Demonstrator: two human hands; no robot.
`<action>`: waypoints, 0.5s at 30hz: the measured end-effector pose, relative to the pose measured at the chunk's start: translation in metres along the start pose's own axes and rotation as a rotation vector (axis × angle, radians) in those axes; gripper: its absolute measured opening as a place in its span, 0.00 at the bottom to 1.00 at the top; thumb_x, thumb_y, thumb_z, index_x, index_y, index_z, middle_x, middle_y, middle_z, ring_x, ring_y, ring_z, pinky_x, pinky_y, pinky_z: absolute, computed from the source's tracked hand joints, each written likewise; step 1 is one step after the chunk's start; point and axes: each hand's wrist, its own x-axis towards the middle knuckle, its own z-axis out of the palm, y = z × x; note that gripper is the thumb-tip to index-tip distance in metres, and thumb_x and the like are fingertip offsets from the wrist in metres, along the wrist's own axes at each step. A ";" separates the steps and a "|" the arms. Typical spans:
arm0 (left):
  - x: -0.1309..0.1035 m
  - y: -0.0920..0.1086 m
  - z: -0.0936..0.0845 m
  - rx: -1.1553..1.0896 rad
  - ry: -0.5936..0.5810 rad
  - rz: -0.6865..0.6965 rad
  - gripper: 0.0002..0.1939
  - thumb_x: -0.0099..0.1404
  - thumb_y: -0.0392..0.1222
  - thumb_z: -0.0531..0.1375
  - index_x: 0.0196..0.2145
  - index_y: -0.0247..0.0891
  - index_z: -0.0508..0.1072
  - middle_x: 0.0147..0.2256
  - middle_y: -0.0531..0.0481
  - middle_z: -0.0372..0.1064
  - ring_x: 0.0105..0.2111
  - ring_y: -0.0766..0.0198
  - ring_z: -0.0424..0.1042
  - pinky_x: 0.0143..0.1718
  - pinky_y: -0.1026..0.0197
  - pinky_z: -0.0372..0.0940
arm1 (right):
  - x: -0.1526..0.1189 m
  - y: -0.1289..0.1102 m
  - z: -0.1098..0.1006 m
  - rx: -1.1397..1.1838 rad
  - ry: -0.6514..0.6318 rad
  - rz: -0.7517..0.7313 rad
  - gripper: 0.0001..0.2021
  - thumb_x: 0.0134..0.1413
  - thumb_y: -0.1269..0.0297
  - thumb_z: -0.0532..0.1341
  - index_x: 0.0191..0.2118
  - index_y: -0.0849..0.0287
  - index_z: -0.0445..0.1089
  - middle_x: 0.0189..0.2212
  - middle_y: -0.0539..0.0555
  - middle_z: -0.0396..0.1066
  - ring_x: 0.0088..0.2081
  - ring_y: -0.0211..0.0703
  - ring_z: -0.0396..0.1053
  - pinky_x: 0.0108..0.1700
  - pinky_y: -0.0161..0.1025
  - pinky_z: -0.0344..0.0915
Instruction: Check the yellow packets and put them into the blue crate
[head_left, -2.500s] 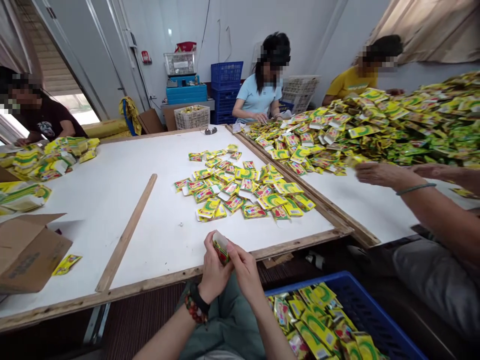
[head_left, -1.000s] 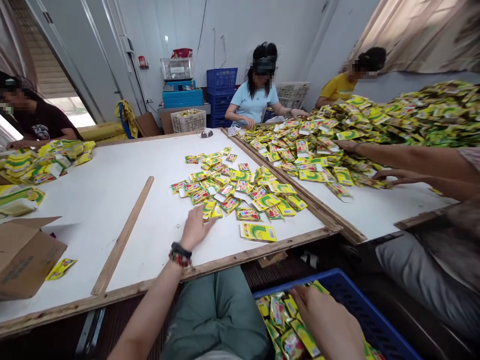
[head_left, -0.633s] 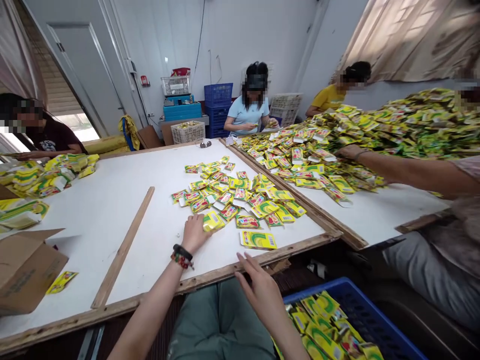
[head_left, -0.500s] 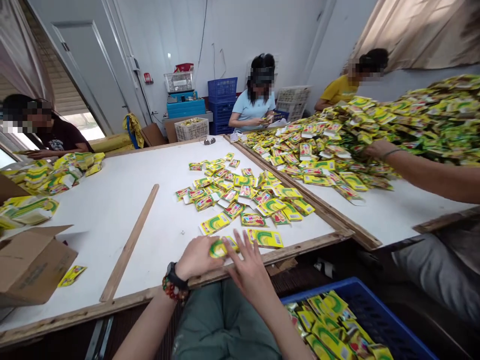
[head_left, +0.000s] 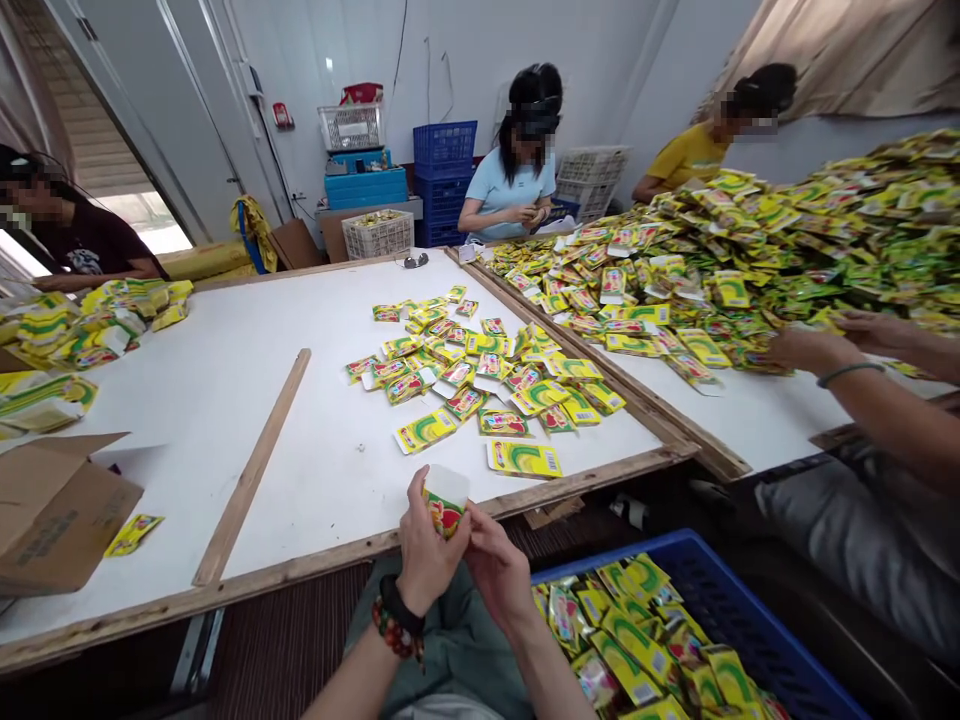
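A small yellow and green carton (head_left: 445, 508) with a white flap raised at its top is held upright over the table's front edge. My left hand (head_left: 426, 550) wraps round it from the left, thumb across its front. At its lower right side is my right hand (head_left: 498, 568), fingers bent and pressed against the carton, their tips partly hidden. Just beyond my hands two flat cartons, a left one (head_left: 426, 431) and a right one (head_left: 523, 459), lie on the white table (head_left: 337, 480). Behind them spreads a loose pile of similar cartons (head_left: 487, 370).
A blue crate (head_left: 694, 545) of filled cartons stands low at my right. Wooden strips (head_left: 255, 470) divide the table. A cardboard box (head_left: 67, 520) sits at left. A large heap of packets (head_left: 810, 230) covers the right table, where a co-worker's hands (head_left: 817, 350) reach. Other people sit beyond.
Both hands have lifted the carton from the table edge and turned it upright, so its white flap now shows. The co-worker at right has brought a second hand into view.
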 end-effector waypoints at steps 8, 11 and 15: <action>-0.001 -0.018 0.008 -0.083 0.158 0.298 0.31 0.60 0.44 0.59 0.57 0.37 0.50 0.56 0.31 0.61 0.55 0.52 0.66 0.52 0.47 0.64 | 0.014 -0.024 0.018 -0.238 0.045 -0.149 0.18 0.55 0.54 0.58 0.45 0.58 0.76 0.42 0.54 0.78 0.42 0.51 0.74 0.47 0.46 0.70; 0.001 -0.019 0.008 -0.045 0.086 0.413 0.25 0.59 0.41 0.59 0.52 0.40 0.53 0.56 0.34 0.62 0.54 0.53 0.67 0.50 0.49 0.66 | 0.017 -0.026 0.011 -0.307 0.077 -0.174 0.18 0.53 0.59 0.58 0.46 0.58 0.76 0.42 0.54 0.78 0.42 0.51 0.75 0.47 0.45 0.71; 0.004 -0.013 0.005 0.037 -0.006 0.405 0.31 0.54 0.40 0.60 0.52 0.40 0.51 0.58 0.33 0.59 0.53 0.52 0.69 0.46 0.51 0.69 | 0.012 -0.033 -0.004 -0.363 -0.026 -0.199 0.17 0.53 0.62 0.58 0.48 0.56 0.76 0.45 0.54 0.77 0.45 0.52 0.75 0.49 0.48 0.70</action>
